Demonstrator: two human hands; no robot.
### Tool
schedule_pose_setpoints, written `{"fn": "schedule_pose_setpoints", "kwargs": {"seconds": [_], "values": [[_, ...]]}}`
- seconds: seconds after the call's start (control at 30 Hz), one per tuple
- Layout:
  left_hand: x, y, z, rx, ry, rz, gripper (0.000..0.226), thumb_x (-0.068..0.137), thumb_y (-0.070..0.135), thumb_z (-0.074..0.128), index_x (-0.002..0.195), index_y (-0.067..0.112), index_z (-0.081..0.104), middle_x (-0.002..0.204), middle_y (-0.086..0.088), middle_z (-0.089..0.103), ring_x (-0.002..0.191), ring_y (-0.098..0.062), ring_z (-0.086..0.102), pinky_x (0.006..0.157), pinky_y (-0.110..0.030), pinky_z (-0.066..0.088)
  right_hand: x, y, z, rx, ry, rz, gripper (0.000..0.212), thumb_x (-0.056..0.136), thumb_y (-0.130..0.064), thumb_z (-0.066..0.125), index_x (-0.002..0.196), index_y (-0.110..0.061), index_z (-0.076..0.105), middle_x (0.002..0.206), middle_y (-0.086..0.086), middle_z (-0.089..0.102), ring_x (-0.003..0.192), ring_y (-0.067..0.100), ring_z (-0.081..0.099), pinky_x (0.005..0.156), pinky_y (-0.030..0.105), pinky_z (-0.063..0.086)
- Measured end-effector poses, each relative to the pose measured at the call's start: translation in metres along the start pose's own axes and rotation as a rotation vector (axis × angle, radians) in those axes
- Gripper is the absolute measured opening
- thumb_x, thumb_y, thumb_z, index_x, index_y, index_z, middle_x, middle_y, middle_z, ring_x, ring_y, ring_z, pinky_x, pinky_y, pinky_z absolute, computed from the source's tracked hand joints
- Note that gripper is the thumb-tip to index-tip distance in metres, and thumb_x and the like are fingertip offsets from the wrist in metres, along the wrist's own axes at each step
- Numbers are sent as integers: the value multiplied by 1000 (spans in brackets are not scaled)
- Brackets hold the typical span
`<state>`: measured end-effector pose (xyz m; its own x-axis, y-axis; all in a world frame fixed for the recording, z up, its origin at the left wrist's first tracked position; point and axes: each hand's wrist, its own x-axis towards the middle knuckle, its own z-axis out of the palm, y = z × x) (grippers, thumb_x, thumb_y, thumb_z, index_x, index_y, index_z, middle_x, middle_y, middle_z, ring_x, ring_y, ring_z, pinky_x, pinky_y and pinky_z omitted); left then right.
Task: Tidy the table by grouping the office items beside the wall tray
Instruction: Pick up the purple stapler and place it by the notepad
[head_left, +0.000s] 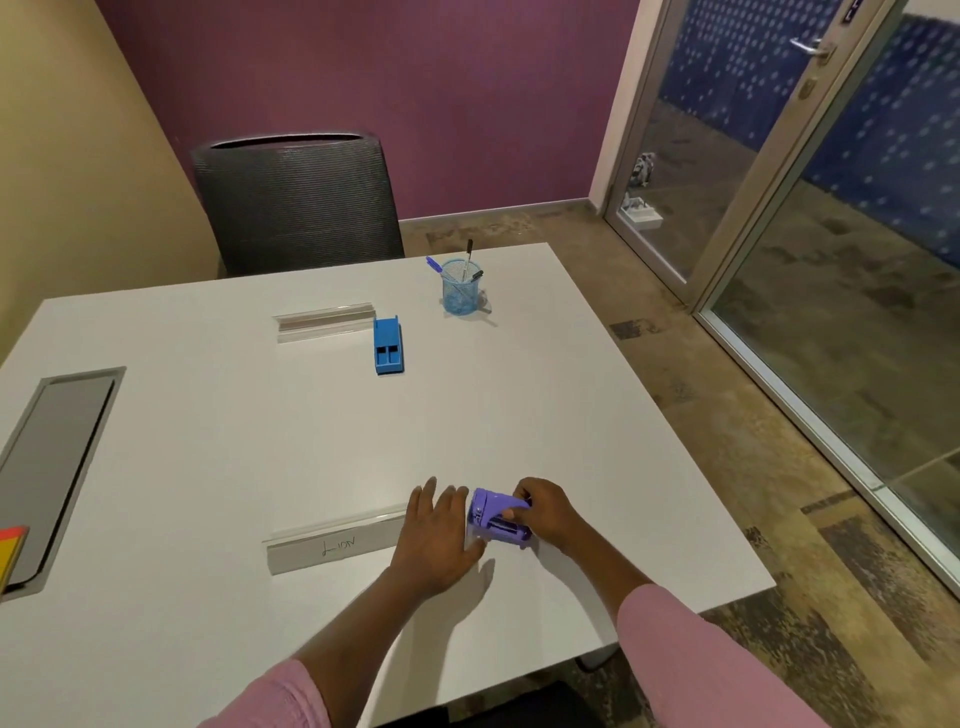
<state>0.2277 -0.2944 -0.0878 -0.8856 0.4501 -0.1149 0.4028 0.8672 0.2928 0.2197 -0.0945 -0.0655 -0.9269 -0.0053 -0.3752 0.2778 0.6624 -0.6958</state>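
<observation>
A purple stapler-like tool (496, 517) lies on the white table (260, 441) near the front right. My right hand (545, 512) grips it from the right side. My left hand (436, 535) lies flat and open just left of it, fingers spread, over the end of a clear name holder (332, 545) labelled "LION". Farther back sit a blue box (387, 347), a second clear name holder (324, 321) and a blue mesh cup (460, 287) with pens in it. A grey recessed tray (52, 467) is set into the table at the left, by the wall.
A dark mesh chair (296, 202) stands behind the table's far edge. A red and yellow item (10, 551) shows at the left border. Glass door and partition (779, 208) stand on the right, with patterned floor between them and the table.
</observation>
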Motion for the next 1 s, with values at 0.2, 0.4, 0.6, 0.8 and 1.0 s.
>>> {"fn": "schedule_pose_setpoints", "kwargs": {"seconds": [0.2,0.4,0.6,0.8,1.0], "values": [[-20,-5,-42,-117,85,-102,76,93,63,32,146,9,27,151,-11,36,146,-34,11,119,-43,8,-29,-38,6,442,63,69,28,88,-10,67,70,-12,46,77,14,56,70,24,55,67,37,47],[-47,-20,-88,-389,159,-226,62,97,55,32,144,15,34,145,-9,45,142,-33,23,116,-42,21,-52,-108,23,723,-34,5,21,92,-15,64,104,-12,47,101,10,60,82,24,66,80,45,59],[-94,-59,-146,-672,317,-124,43,98,56,28,112,29,57,95,4,68,89,-13,62,84,-40,50,-72,-198,51,805,-134,-53,30,97,-13,55,126,-19,52,108,14,68,92,29,68,84,42,59],[-152,-114,-197,-940,340,-259,36,91,57,46,112,29,56,102,8,67,94,-13,64,81,-27,50,-88,-285,111,867,-196,-42,32,94,-8,54,125,-17,51,115,18,66,99,31,67,80,42,60],[-216,-183,-240,-1069,409,-336,34,80,37,76,108,28,58,92,-1,70,72,-9,70,62,-18,49,-108,-354,179,846,-249,-38,28,93,-14,53,120,-16,55,108,18,70,87,26,70,74,43,60]]}}
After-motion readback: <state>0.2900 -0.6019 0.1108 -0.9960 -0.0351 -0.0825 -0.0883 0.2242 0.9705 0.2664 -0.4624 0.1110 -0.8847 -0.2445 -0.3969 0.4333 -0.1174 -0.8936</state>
